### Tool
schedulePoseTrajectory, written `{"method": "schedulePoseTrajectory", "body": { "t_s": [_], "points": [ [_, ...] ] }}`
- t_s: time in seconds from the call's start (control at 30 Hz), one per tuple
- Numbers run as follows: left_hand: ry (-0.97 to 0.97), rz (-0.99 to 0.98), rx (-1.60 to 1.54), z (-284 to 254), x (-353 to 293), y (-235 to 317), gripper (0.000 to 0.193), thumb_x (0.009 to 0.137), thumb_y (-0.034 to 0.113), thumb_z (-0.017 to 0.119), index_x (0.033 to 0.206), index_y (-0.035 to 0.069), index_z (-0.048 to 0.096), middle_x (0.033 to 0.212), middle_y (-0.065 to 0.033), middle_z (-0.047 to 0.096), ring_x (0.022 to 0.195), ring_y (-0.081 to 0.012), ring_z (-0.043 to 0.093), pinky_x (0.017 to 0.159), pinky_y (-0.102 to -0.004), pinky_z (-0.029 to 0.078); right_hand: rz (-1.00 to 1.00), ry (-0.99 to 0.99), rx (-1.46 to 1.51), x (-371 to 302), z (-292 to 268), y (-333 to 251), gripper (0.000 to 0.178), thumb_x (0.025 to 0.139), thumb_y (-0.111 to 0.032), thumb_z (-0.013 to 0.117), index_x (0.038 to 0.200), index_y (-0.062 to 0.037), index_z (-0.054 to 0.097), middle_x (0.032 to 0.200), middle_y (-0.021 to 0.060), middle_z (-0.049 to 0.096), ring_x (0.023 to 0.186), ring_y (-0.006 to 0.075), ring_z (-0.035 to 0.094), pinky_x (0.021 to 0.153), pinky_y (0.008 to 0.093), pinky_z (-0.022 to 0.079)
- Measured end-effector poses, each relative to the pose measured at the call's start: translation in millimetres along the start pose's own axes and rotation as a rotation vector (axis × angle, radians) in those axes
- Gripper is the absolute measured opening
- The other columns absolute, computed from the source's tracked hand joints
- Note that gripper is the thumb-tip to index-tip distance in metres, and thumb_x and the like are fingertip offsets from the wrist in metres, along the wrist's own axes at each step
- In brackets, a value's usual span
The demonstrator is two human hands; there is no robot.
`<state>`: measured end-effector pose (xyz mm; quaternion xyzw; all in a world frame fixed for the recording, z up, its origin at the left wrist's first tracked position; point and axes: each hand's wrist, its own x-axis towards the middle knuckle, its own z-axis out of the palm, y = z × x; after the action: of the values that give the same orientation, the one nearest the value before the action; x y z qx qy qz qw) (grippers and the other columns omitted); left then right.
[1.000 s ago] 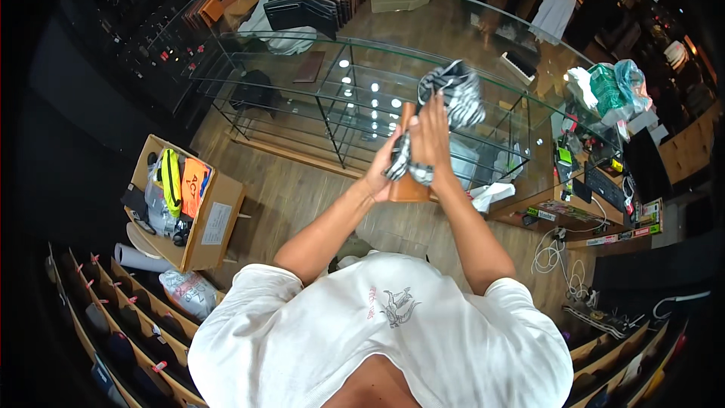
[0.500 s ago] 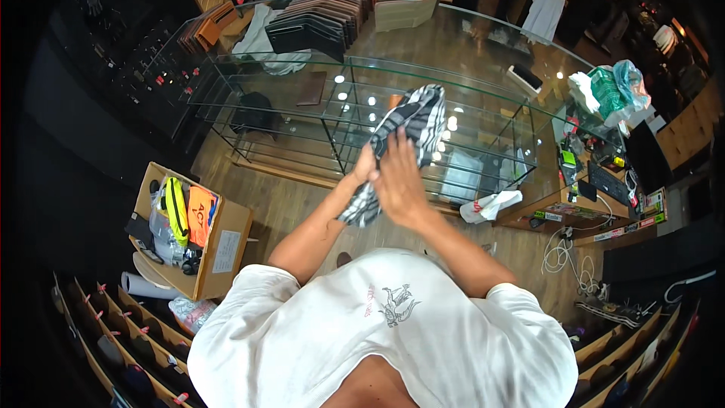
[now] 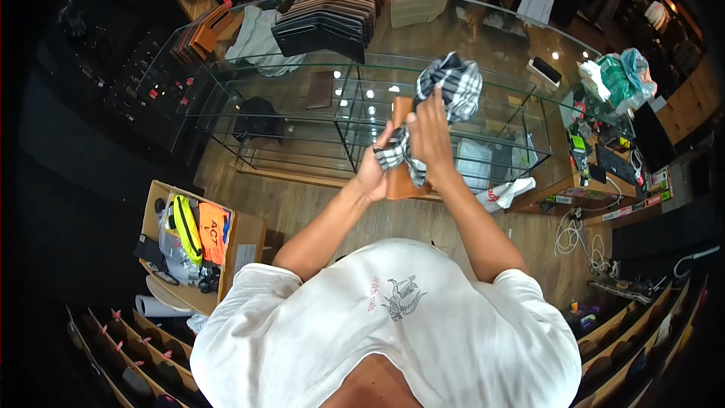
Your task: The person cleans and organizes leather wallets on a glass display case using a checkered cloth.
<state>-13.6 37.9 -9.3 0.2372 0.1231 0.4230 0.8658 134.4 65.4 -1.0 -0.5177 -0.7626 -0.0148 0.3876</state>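
My left hand grips a tan-brown leather wallet by its left side, above the floor in front of a glass display counter. The wallet looks opened out lengthwise, and its middle is covered. A black-and-white checked cloth is bunched in my right hand. Part of the cloth hangs down over the wallet, while the larger bundle sticks out beyond my fingers to the upper right. My right fingers are closed on the cloth and partly hidden by it.
On the glass counter stand a row of wallets, a beige wallet, a grey cloth and a brush. A cardboard box of goods is at left. Plastic bags lie on the right.
The cloth, earlier spread along the wallet and hiding most of it, has bunched and shifted up and right with my right hand. More of the wallet in my left hand now shows.
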Motion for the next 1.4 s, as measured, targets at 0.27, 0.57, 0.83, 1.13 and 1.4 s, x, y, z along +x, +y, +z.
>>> {"method": "schedulePoseTrajectory", "body": {
  "t_s": [0.27,0.57,0.83,1.13,1.4],
  "points": [
    [-0.076,0.016,-0.009,22,-7,12,0.061,0.105,0.051,0.034,0.144,0.005,0.045,0.137,-0.0133,0.057,0.127,-0.0256,0.056,0.110,-0.0401,0.043,-0.016,0.036,0.028,-37,-3,-51,0.052,0.103,-0.027,0.036,0.135,0.0144,0.039,0.147,0.0360,0.032,0.141,0.0509,0.026,0.117,0.0558,0.021],
    [0.324,0.292,0.310,-8,2,-37,0.076,0.101,0.063,0.032,0.138,-0.001,0.048,0.128,-0.0161,0.061,0.113,-0.0228,0.063,0.096,-0.0360,0.051,0.569,0.109,0.375,-68,-19,-45,0.049,0.100,-0.038,0.055,0.122,0.0059,0.050,0.111,0.0254,0.058,0.101,0.0442,0.058,0.087,0.0454,0.046],
    [0.497,0.417,0.610,2,6,-23,0.065,0.105,0.054,0.035,0.118,-0.006,0.059,0.108,-0.0116,0.067,0.097,-0.0160,0.062,0.087,-0.0303,0.050,0.675,-0.113,0.693,-108,-38,-29,0.048,0.096,-0.041,0.064,0.110,0.0042,0.062,0.098,0.0184,0.070,0.092,0.0252,0.067,0.084,0.0363,0.050],
    [0.159,0.375,0.364,11,-2,-57,0.068,0.104,0.054,0.040,0.149,0.004,0.033,0.138,-0.0106,0.050,0.127,-0.0197,0.048,0.108,-0.0348,0.037,0.718,-0.041,0.534,-101,-30,14,0.072,0.104,-0.056,0.032,0.101,0.0086,0.063,0.087,0.0298,0.063,0.084,0.0445,0.060,0.080,0.0468,0.045],
    [0.056,0.403,0.292,28,-1,-40,0.078,0.099,0.065,0.036,0.137,-0.002,0.042,0.124,-0.0190,0.058,0.113,-0.0288,0.062,0.096,-0.0429,0.053,0.660,0.048,0.328,-103,-36,-2,0.059,0.105,-0.044,0.040,0.094,0.0081,0.064,0.078,0.0312,0.062,0.078,0.0498,0.060,0.068,0.0509,0.045]
  ]
}}
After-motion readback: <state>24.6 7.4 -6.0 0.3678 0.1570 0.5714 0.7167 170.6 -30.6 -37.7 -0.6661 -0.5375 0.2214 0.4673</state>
